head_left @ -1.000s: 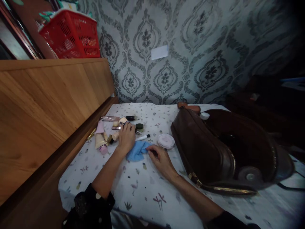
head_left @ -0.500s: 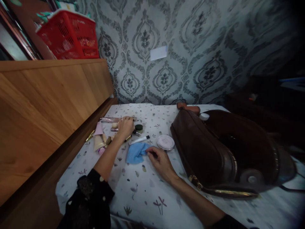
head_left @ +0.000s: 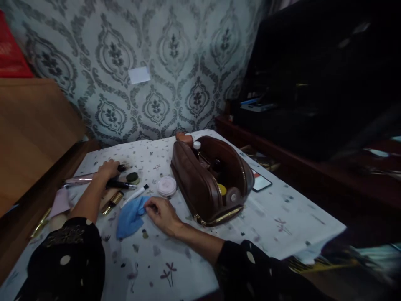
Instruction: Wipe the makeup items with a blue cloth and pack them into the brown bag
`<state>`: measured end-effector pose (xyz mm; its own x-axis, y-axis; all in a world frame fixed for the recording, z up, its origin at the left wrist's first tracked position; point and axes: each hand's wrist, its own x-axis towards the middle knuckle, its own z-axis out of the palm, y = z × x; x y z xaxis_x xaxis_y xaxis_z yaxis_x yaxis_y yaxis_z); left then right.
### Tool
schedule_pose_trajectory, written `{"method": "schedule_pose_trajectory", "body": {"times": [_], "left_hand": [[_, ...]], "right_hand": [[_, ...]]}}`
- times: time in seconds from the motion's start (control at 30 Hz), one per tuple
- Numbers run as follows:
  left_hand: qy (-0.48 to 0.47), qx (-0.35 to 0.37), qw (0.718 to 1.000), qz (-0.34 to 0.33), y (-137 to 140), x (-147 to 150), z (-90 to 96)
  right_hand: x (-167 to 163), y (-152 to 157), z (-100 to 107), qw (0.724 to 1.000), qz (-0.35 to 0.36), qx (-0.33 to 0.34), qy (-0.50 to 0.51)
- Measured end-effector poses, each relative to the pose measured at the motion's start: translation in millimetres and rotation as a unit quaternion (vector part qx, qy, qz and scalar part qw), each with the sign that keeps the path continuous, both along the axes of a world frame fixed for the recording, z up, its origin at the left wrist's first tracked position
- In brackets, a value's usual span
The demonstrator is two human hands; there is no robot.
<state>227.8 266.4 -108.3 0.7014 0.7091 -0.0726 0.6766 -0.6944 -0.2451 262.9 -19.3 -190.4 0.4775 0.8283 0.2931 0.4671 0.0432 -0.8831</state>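
Observation:
My left hand [head_left: 109,169] is closed among the cosmetics at the table's left. A dark piece with a paler end [head_left: 123,167] shows beside its fingers; what they grip is hidden. Under that wrist lies a black pen-like tube [head_left: 120,184], with a green-lidded jar [head_left: 133,178] to the right. My right hand [head_left: 163,215] pinches the corner of a blue cloth [head_left: 130,219] lying on the table. Behind the cloth are a white tube with a black cap [head_left: 136,194] and a round pink compact [head_left: 167,186]. The brown cosmetic bag [head_left: 196,179] gapes unzipped, with bottles inside.
A gold tube [head_left: 112,202], a pink tube [head_left: 60,201] and other cosmetics lie at the left. Beyond the bag is a phone [head_left: 262,182]. A wooden panel [head_left: 34,129] borders the left side, and a dark screen [head_left: 319,83] stands at the right.
The view has swung right, bringing the whole bag and the phone into sight. My right hand stays at the blue cloth. My left hand remains among the cosmetics, where a dark piece now shows beside its fingers.

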Motion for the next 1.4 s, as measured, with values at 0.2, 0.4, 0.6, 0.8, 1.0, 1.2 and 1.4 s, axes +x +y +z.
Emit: {"method": "schedule_pose_trajectory", "body": {"times": [0.2, 0.4, 0.6, 0.8, 1.0, 1.2, 1.4], "left_hand": [[-0.032, 0.051, 0.998, -0.033, -22.4, 5.0, 5.0], [-0.088, 0.076, 0.988, -0.099, -56.0, 9.4, 11.5], [-0.071, 0.065, 0.989, -0.113, -64.6, 6.2, 2.9], [-0.086, 0.028, 0.990, -0.109, -67.4, 8.6, 0.5], [-0.151, -0.036, 0.985, -0.074, -83.5, 26.2, 4.9], [-0.245, -0.182, 0.951, -0.057, -138.8, 3.1, -11.6], [-0.370, -0.263, 0.887, -0.084, -183.3, -48.4, -45.8]], "right_hand": [[1.7, 1.9, -0.1, 0.999, -0.008, -0.002, 0.037], [3.7, 4.8, -3.9, 0.999, -0.011, 0.006, 0.042], [4.8, 8.2, -8.5, 0.999, 0.003, 0.034, 0.039], [6.9, 9.6, -11.5, 0.999, 0.005, 0.029, 0.031], [4.4, 7.1, -12.9, 0.998, 0.002, 0.032, -0.054], [4.9, 0.0, -15.0, 0.992, -0.023, 0.047, -0.111], [12.3, -0.3, -16.0, 0.997, -0.037, 0.055, -0.038]]}}
